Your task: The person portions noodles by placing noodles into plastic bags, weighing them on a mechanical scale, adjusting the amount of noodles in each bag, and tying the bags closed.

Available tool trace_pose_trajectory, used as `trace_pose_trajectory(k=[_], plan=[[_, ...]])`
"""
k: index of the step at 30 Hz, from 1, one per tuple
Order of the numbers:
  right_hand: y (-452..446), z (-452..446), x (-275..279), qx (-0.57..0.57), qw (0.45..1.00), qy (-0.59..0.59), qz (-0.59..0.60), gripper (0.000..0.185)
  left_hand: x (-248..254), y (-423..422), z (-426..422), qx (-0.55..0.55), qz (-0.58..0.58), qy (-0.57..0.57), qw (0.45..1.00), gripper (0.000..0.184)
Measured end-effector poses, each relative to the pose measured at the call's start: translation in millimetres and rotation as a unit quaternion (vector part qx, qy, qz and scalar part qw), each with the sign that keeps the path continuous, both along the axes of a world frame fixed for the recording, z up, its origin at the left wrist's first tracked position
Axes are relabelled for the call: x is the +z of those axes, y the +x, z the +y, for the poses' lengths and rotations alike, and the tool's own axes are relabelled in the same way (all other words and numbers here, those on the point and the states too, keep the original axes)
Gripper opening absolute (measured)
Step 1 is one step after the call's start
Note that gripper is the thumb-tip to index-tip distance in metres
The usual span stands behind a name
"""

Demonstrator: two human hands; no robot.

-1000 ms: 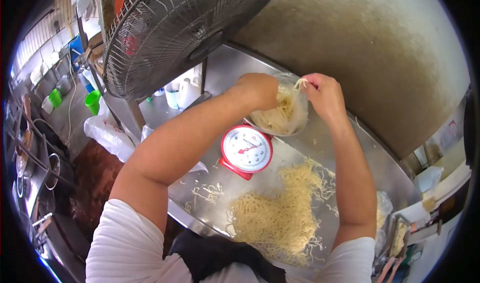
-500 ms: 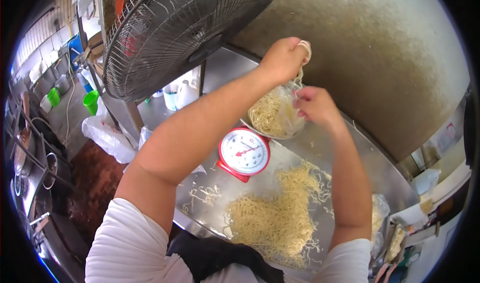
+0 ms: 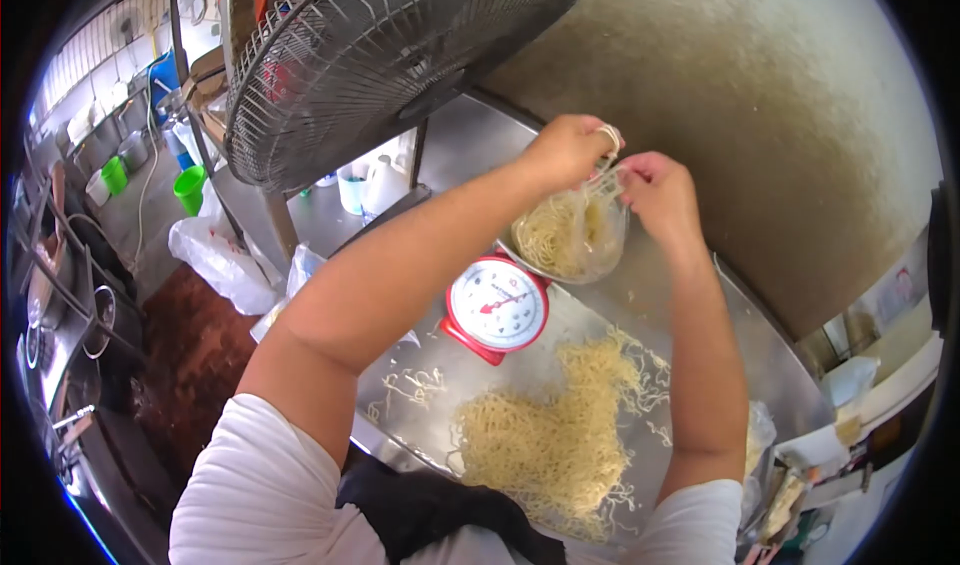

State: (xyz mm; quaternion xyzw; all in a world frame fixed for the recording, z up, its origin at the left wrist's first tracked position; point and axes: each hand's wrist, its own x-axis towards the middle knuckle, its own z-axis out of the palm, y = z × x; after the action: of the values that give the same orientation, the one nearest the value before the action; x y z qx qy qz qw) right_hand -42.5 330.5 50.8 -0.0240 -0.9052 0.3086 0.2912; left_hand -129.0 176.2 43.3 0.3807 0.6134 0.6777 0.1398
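Observation:
My left hand is closed around a few pale noodle strands, which trail down toward the mouth of a clear plastic bag. That bag holds yellow noodles and rests on the round metal pan of a scale. My right hand pinches the bag's upper edge on its right side. In front of the pan, the red scale shows its white dial. Closer to my body, a large heap of loose noodles is spread over the metal table.
A big black fan leans over the table at the upper left. Behind my left arm stand white jugs. A stained wall rises beyond the table. Loose noodle bits lie left of the heap. White plastic bags hang at the left.
My left hand has come down with its noodle strands, nearer the bag. My right hand has moved slightly up and right, pulling the bag's edge outward, so its mouth looks wider.

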Motion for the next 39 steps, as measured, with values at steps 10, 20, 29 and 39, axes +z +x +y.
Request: trace_pose_trajectory(k=[10,20,29,39], plan=[[28.5,-13.1,33.0,0.038,0.975,-0.218,-0.032,0.025,28.0,0.3,14.1,-0.032,0.071,0.077,0.994,0.024],[0.6,-13.7,-28.1,0.037,0.972,-0.189,-0.134,0.022,103.9,59.6,-22.7,-0.087,0.095,0.225,0.966,0.023],[11.3,-4.4,2.9,0.025,0.977,-0.19,-0.097,0.02,136.5,89.6,-93.0,-0.178,0.078,0.233,0.953,0.015],[-18.2,42.6,-76.9,0.045,0.961,-0.214,-0.168,0.017,109.1,124.5,-110.0,-0.133,0.116,0.273,0.946,0.017]])
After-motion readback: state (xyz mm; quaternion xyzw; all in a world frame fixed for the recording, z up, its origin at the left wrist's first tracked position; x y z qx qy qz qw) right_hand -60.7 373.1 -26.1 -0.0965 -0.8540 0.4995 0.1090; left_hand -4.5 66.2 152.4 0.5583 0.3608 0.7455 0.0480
